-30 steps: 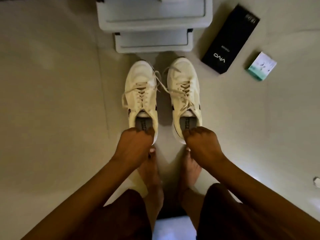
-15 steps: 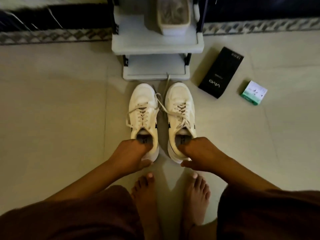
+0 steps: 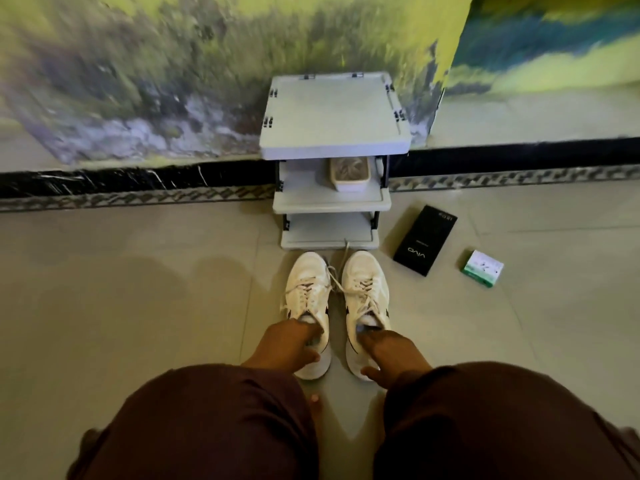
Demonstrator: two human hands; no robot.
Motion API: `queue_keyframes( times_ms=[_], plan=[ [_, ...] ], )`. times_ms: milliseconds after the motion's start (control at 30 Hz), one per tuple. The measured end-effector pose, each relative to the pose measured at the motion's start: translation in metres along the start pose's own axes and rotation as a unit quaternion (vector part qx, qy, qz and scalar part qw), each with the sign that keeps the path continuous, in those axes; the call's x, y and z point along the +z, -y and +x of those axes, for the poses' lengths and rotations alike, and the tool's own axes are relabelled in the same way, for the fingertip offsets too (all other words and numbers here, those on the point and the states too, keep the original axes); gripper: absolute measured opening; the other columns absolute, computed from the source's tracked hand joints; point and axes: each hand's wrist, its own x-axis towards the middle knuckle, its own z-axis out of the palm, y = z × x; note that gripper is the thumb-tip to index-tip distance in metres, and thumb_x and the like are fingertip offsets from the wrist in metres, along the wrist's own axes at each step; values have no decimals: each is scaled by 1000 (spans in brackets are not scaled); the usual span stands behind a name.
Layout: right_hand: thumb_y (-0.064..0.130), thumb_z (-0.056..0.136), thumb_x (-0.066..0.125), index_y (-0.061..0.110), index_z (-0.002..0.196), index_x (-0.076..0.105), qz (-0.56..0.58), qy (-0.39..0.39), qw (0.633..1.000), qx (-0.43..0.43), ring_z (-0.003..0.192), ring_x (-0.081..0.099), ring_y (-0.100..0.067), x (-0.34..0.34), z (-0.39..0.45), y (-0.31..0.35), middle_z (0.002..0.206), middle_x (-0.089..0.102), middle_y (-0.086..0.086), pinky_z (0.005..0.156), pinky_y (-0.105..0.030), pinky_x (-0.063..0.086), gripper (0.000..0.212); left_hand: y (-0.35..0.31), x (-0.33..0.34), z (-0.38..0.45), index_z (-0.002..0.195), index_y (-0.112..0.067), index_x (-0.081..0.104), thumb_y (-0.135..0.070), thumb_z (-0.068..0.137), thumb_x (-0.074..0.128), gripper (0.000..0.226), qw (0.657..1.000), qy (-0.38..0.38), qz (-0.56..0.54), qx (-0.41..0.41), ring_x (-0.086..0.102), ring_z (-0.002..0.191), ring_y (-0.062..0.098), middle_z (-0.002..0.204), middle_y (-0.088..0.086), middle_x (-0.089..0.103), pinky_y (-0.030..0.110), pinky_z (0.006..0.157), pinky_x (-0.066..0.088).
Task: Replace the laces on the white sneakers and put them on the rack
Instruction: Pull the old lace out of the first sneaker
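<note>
Both white laced sneakers were gripped at heels, left hand & right hand fingers hooked inside; view had risen, grey three-tier plastic rack at 12 o'clock, racking judged next.

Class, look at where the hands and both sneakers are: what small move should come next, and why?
Probably lift both sneakers forward onto a free shelf of the rack. The left hand grips the heel of the left sneaker, the right hand the heel of the right sneaker; both look laced and stand on the floor just before the rack, toes toward it.
</note>
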Motion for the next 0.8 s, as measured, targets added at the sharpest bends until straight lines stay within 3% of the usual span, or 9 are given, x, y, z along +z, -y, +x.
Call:
queue_keyframes(
  times_ms=[133,300,467,567,667,733,800],
  plan=[
    [32,101,35,20,149,18,2,-12,1000,8,130,42,-24,-5,-3,-3,147,37,-7,105,-34,35,53,5,-10,-8,121,-32,58,-34,83,62,38,999,-41,-16,14,56,110,18,120,-3,61,25,86,40],
    [39,95,46,17,147,21,-10,-5,1000,-9,123,47,-25,7,2,-8,141,44,-8,99,-33,40,61,10,3,3,131,-30,49,-42,83,61,50,999,17,6,31,54,113,20,128,-3,56,27,84,41],
    [32,98,36,24,147,18,-7,-49,999,12,109,56,-26,25,11,-5,129,53,-5,88,-34,45,53,14,22,8,135,-26,40,-29,91,49,45,998,22,50,43,59,106,28,121,5,60,32,78,43],
    [38,98,35,26,146,22,-24,-24,999,-10,110,56,-23,25,9,-7,130,53,-2,89,-32,46,52,16,27,7,134,-26,42,-31,92,47,43,997,16,54,61,59,104,29,119,6,60,32,76,44],
    [51,94,39,27,137,39,-12,-61,998,-34,108,57,-19,20,9,-11,127,56,3,84,-27,44,50,29,22,8,129,-31,51,-42,88,55,43,997,29,-13,73,60,104,24,119,1,63,30,79,44],
    [49,91,47,24,129,52,39,-129,990,-41,104,59,-19,10,18,-10,122,60,3,81,-28,46,46,41,12,12,118,-34,62,-48,84,62,37,992,-31,-105,58,63,99,19,112,-4,68,29,78,46],
    [42,91,52,20,130,54,90,-165,982,-37,101,60,-22,-2,36,-2,118,63,-2,79,-33,50,44,54,1,24,113,-27,67,-43,83,66,34,981,-105,-165,16,64,94,19,108,-3,70,31,77,49]
  ],
)
